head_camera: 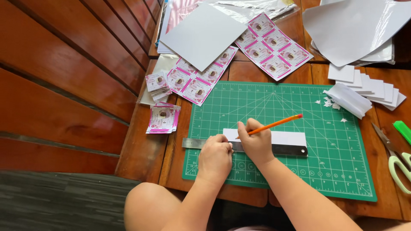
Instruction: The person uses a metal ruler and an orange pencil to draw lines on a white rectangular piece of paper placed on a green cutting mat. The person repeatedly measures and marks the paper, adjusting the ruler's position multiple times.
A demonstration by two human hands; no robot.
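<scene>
1. L hand [214, 157] is closed down on the steel ruler [282, 149], knuckles up, pinning it near its left third; the fingers are curled over the ruler's top edge.
2. R hand [256, 143] pinches an orange pencil [274, 124] with a red eraser end; the tip is down at the ruler's upper edge, on the white paper strip [287, 137]. The exact tip contact is hidden by the fingers, so probably touching.
3. The ruler lies roughly level across the green cutting mat [338, 145]. Its left end overhangs the mat's left edge onto the wooden table [145, 149]; its black right end stops mid-mat.
4. The paper strip sits just above the ruler, its lower edge under or against it; the right end is about flush w/ the ruler's end.
5. Open room: the mat's right half and the strip near the front edge are bare; small white scraps [329, 102] lie at the upper right.
6. Right of the mat: scissors w/ pale green handles [397, 160] and a green marker-like item [402, 130], close to the table's right side.
7. Top: printed pink sticker sheets [274, 45], a grey card [203, 34], big white sheets [355, 25] and a fanned row of white cut pieces [372, 87].
8. Left edge: two small stacks of cut pink cards [162, 119], near the table's rim by the wooden bench slats [64, 64].
</scene>
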